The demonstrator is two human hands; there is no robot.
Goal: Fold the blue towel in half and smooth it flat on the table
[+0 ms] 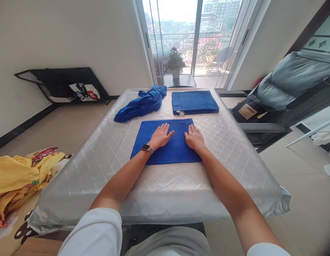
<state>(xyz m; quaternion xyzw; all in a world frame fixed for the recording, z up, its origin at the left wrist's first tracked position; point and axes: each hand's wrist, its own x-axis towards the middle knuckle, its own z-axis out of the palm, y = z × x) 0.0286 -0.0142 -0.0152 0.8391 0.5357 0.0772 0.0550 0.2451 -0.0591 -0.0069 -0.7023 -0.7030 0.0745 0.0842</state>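
Note:
A blue towel (178, 144) lies flat as a neat rectangle on the table in front of me. My left hand (161, 136), with a watch (146, 147) at its wrist, rests palm down on the towel's left half, fingers stretched out. On the right part of the same towel my right hand (194, 137) also lies flat, thumb apart from the fingers. Behind it sits a stack of folded blue towels (195, 101) with a white label (181, 113) at its front edge. Crumpled blue cloth (143, 103) lies loosely at the back left.
A silver quilted cover (106, 170) drapes the table. Beyond the far edge, a potted plant (175, 62) stands on a chair (181, 80). A grey recliner (277, 89) is at the right. Yellow cloth (17, 170) lies at the left, and a black folded frame (66, 83) leans by the wall.

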